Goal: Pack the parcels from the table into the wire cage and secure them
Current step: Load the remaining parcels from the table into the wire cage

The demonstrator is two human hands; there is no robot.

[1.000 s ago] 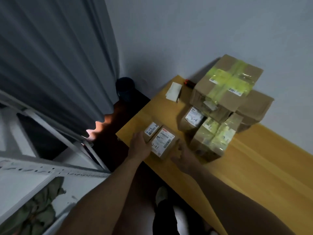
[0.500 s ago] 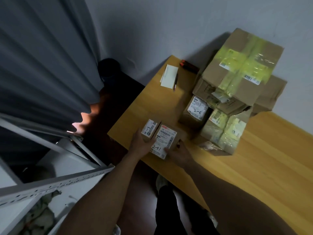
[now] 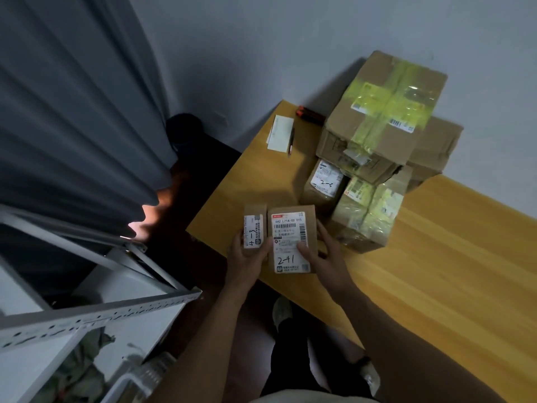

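Parcel marked 241 (image 3: 292,237): brown box, white label up, at the near corner of the wooden table (image 3: 436,280). Right hand (image 3: 328,257) grasps it, thumb on the label, fingers along its right edge. Parcel marked 4-3 (image 3: 255,225): narrower, just left of it, gripped at its lower end by the left hand (image 3: 250,258). Both forearms reach in from below. Behind: stacked parcels (image 3: 386,112) by the wall; notepad (image 3: 280,133), pen (image 3: 291,141).
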